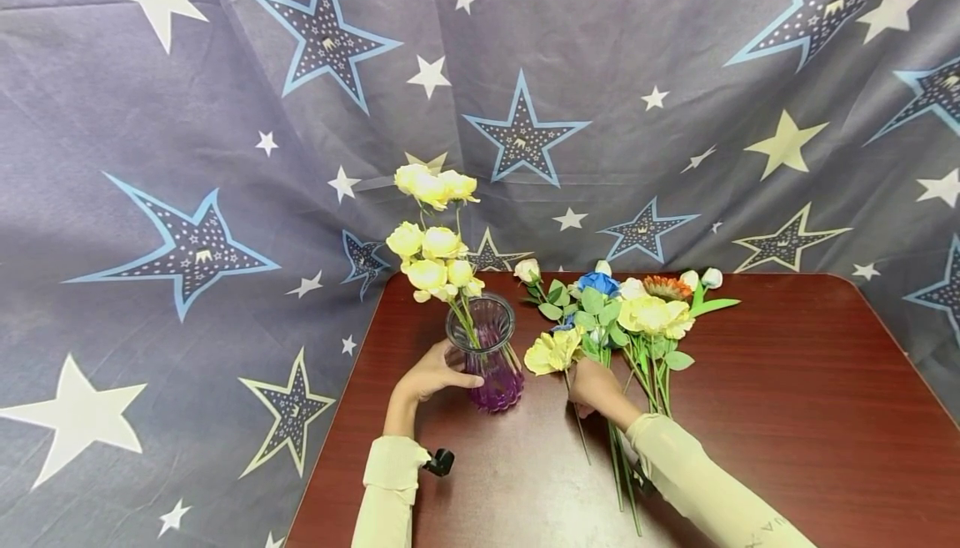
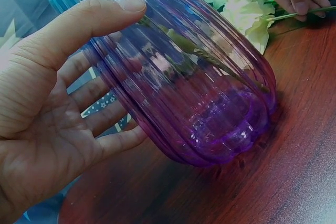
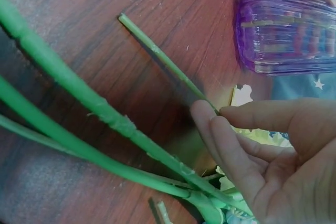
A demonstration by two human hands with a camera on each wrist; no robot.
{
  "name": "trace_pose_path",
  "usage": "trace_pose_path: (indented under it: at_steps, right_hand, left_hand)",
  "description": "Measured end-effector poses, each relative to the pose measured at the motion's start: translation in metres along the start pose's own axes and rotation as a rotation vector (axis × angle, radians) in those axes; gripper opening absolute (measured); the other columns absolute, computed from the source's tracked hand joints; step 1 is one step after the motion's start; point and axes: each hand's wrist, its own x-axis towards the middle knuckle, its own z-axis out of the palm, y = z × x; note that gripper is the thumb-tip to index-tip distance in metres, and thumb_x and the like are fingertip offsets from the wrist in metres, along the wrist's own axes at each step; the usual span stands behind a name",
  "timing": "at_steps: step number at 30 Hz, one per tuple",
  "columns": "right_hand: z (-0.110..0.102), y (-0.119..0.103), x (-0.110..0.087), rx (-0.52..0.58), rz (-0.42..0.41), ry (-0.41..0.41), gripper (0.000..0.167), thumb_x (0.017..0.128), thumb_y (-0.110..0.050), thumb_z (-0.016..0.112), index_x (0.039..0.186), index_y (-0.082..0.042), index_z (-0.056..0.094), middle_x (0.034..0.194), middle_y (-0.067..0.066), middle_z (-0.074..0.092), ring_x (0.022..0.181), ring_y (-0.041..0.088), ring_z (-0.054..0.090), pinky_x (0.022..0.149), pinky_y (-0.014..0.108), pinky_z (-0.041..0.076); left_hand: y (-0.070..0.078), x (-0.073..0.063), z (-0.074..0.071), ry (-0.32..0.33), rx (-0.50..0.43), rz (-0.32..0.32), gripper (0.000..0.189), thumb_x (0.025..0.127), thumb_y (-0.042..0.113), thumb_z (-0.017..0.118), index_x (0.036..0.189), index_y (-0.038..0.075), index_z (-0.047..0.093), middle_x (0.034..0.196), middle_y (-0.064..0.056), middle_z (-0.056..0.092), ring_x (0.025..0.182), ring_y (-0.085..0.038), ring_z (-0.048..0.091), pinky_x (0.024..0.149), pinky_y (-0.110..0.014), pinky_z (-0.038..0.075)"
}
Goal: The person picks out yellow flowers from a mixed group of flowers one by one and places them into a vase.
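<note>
Two hands were at work, and both had hold of something. The left hand (image 1: pixel 437 377) was around the purple vase (image 1: pixel 495 385), thumb on the near side and fingers behind it. The right hand (image 3: pixel 262 150) was pinching, thumb and fingertips together, the thin stem (image 3: pixel 157 51) of one yellow flower (image 1: pixel 553 352). This flower was just beside the vase, not in it. The vase stood upright on the brown table (image 1: pixel 787 414), between the hands.

As I judged, the work was partly done: several yellow flowers (image 1: pixel 438 260) already stood in the vase, leaning to the left. Besides the pinched one, more flowers were left on the table at the right: a blue flower (image 1: pixel 598 283), an orange flower (image 1: pixel 666 287), other yellow ones (image 1: pixel 652 316) and some white buds (image 1: pixel 712 279).

I could not count the stems inside the vase, because its ribbed wall blurred them. In the pile, flower heads covered one another, and the right sleeve (image 1: pixel 678 452) hid some stems. Whether the pinched flower's head touched the table, I could not tell.
</note>
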Motion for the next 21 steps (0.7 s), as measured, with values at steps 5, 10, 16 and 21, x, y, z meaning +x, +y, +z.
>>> trace_pose_path:
  at_steps: [5, 10, 16, 21]
  right_hand:
    - [0.0001, -0.0002, 0.0008, 0.004, -0.004, 0.007, 0.031, 0.088, 0.0, 0.055, 0.061, -0.015, 0.051, 0.052, 0.008, 0.068, 0.048, 0.022, 0.071, 0.049, 0.03, 0.055]
    - [-0.001, -0.0002, 0.0001, 0.022, -0.012, 0.013, 0.032, 0.086, 0.001, 0.054, 0.059, -0.015, 0.052, 0.051, 0.007, 0.067, 0.047, 0.021, 0.07, 0.047, 0.029, 0.054]
    - [-0.0023, 0.0003, -0.0018, 0.049, -0.032, 0.007, 0.033, 0.079, 0.005, 0.054, 0.054, -0.017, 0.051, 0.056, 0.01, 0.069, 0.051, 0.024, 0.071, 0.047, 0.032, 0.055]
    - [-0.0043, -0.0002, -0.0036, 0.049, -0.054, 0.003, 0.033, 0.077, 0.006, 0.053, 0.053, -0.016, 0.05, 0.056, 0.009, 0.069, 0.053, 0.025, 0.072, 0.052, 0.034, 0.059]
  left_hand:
    - [-0.0005, 0.0001, 0.0, -0.008, 0.006, 0.01, 0.086, 0.078, 0.005, 0.087, 0.151, 0.004, 0.043, 0.155, -0.022, 0.045, 0.144, -0.044, 0.042, 0.118, -0.055, 0.038]
    - [0.0004, -0.0003, 0.0003, -0.004, 0.009, 0.008, 0.086, 0.077, 0.005, 0.087, 0.151, 0.004, 0.043, 0.155, -0.022, 0.045, 0.145, -0.043, 0.042, 0.118, -0.055, 0.037]
    - [0.0005, -0.0006, 0.0005, -0.001, 0.0, -0.004, 0.087, 0.077, 0.004, 0.087, 0.152, 0.005, 0.043, 0.155, -0.021, 0.045, 0.145, -0.043, 0.042, 0.117, -0.055, 0.039]
    - [-0.0016, 0.0005, 0.0, 0.005, 0.001, -0.008, 0.087, 0.077, 0.006, 0.088, 0.152, 0.006, 0.043, 0.155, -0.02, 0.046, 0.145, -0.043, 0.042, 0.117, -0.055, 0.039]
